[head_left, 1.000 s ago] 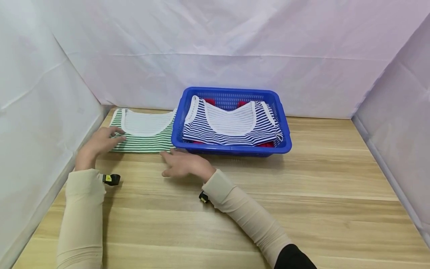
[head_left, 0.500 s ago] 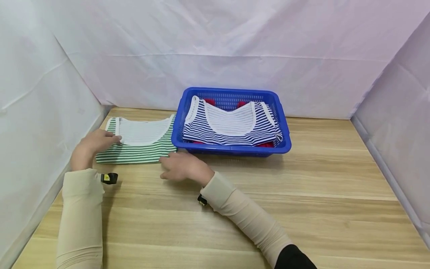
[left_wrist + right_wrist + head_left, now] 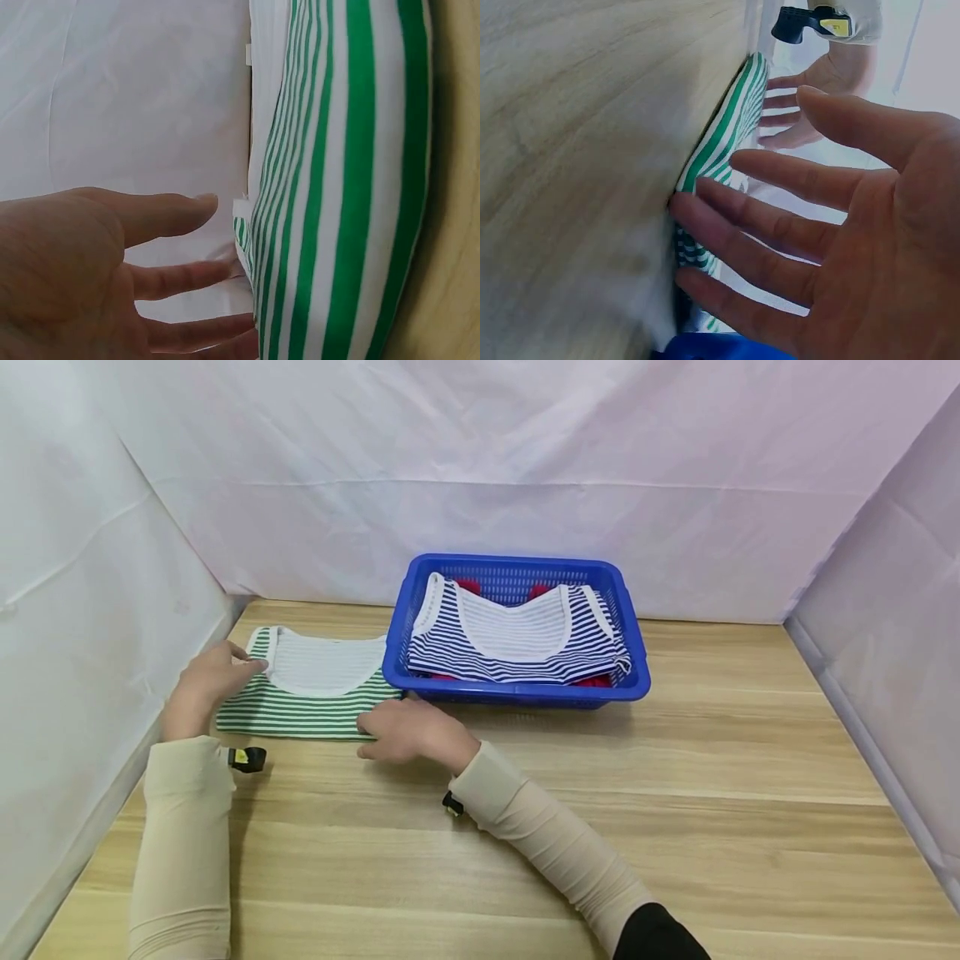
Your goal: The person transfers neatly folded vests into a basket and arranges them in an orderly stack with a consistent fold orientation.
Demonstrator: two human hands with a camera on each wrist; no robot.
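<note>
A folded green-and-white striped tank top [image 3: 315, 714] lies on the table at the left, its white-trimmed neckline towards the back wall. At its left side is my left hand [image 3: 212, 679], fingertips on the fabric; in the left wrist view the thumb is raised apart from the cloth. My right hand [image 3: 412, 731] rests at the shirt's front right corner, and its straight, spread fingers [image 3: 765, 255] touch the striped edge in the right wrist view. The shirt's right end is hidden behind the basket rim and my right hand.
A blue plastic basket [image 3: 517, 692] stands against the shirt's right end. Inside it a folded navy-and-white striped tank top [image 3: 487, 664] lies over red cloth [image 3: 596, 682]. White curtain walls [image 3: 525, 460] enclose the wooden table [image 3: 735, 760] at the back and both sides.
The green striped tank top has slid from near the back wall towards me, first shifting left, then slightly right. My hands stay close to its two ends. The basket has not moved.
</note>
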